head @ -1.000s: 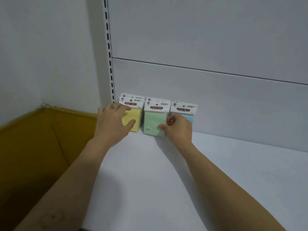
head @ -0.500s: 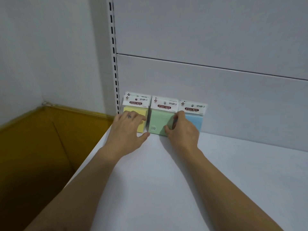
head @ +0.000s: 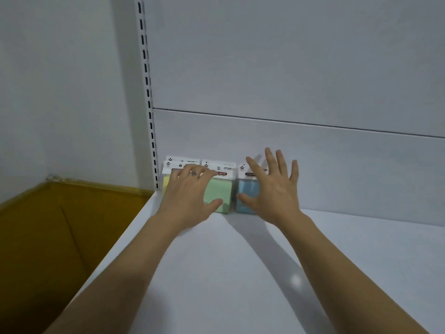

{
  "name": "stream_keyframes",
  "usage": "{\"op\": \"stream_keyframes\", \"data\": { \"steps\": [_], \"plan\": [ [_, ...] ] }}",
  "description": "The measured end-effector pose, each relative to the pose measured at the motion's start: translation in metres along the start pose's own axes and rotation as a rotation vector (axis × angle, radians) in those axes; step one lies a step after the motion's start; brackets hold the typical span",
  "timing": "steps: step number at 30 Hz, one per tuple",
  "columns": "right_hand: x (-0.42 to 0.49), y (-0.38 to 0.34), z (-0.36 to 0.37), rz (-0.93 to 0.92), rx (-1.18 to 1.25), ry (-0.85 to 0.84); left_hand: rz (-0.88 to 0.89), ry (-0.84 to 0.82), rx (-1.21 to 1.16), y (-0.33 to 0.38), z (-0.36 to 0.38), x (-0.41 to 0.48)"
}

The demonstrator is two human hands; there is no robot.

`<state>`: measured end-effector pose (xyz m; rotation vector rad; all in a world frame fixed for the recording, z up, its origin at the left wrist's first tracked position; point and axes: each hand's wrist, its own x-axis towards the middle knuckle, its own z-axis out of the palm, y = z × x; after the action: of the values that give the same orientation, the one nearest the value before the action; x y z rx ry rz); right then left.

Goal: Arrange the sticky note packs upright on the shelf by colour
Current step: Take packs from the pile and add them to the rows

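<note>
Sticky note packs stand upright against the shelf's back panel: yellow (head: 165, 186) at the left, green (head: 220, 191) in the middle, blue (head: 248, 196) at the right, each with a white header card. My left hand (head: 190, 196) lies over the yellow packs, its fingers curled on their tops and its thumb on the green pack's lower front. In front of the blue pack my right hand (head: 274, 189) is spread flat, with fingers apart and nothing held. Most of the yellow packs are hidden.
The white shelf board (head: 240, 273) stretches toward me and to the right. A slotted white upright (head: 148, 97) marks the shelf's left end. An open brown cardboard box (head: 48, 237) sits below at the left.
My right hand has let go of the packs' edge and spread its fingers wide in front of the blue pack. The left hand has shifted slightly right, thumb now on the green pack.
</note>
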<state>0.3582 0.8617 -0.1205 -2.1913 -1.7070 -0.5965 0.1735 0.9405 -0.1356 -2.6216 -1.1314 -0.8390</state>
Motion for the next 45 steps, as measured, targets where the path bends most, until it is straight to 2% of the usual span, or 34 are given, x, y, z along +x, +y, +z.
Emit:
{"op": "stream_keyframes", "data": {
  "steps": [11,22,33,37,42,45],
  "plan": [
    [-0.045,0.129,-0.063,0.309,-0.1,0.046,0.29,0.02,-0.137,0.134,-0.005,0.075],
    [-0.146,0.28,-0.124,0.586,-0.127,0.039,0.472,-0.048,-0.282,0.312,0.011,0.084],
    [-0.258,0.42,-0.142,0.842,-0.105,-0.083,0.536,-0.212,-0.307,0.473,0.052,0.058],
    [-0.294,0.457,-0.144,0.914,-0.086,-0.123,0.566,-0.257,-0.296,0.521,0.067,0.048],
    [-0.326,0.5,-0.149,1.002,-0.109,-0.062,0.574,-0.349,-0.278,0.578,0.078,0.043],
    [-0.341,0.514,-0.146,1.054,-0.143,-0.133,0.517,-0.427,-0.335,0.606,0.08,0.041]
  ]
}}
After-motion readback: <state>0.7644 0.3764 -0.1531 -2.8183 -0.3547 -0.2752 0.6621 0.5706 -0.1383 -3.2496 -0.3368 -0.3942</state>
